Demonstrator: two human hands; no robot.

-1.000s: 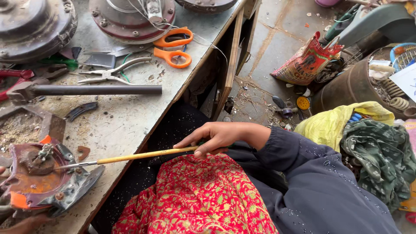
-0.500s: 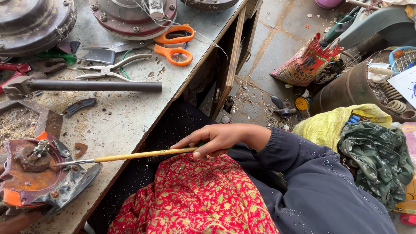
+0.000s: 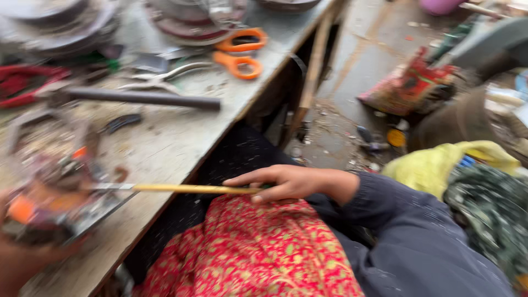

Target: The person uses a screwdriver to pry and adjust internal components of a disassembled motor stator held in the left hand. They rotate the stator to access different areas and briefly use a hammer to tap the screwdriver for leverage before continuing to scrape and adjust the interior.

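Note:
My right hand [image 3: 286, 182] is shut on the end of a thin yellow-handled tool [image 3: 187, 188] that lies level and points left. Its metal tip reaches into a rusty orange and grey motor part [image 3: 55, 203] at the near left of the workbench [image 3: 165, 148]. My left hand [image 3: 25, 264] shows only as a blurred patch in the bottom left corner, against the near side of that part; its grip is unclear. A red patterned cloth [image 3: 258, 253] covers my lap under the right hand. The whole view is blurred by motion.
Orange-handled scissors [image 3: 239, 49], grey pliers [image 3: 165, 77], a black rod [image 3: 143, 98], red handles [image 3: 25, 82] and round motor housings [image 3: 187, 16] lie further back on the bench. On the floor at the right are a red bag [image 3: 412, 85] and yellow cloth [image 3: 440, 165].
The view has swung and blurred. My right hand and the tool sit slightly lower and flatter, still pointing into the motor part. My left hand has come into view at the bottom left.

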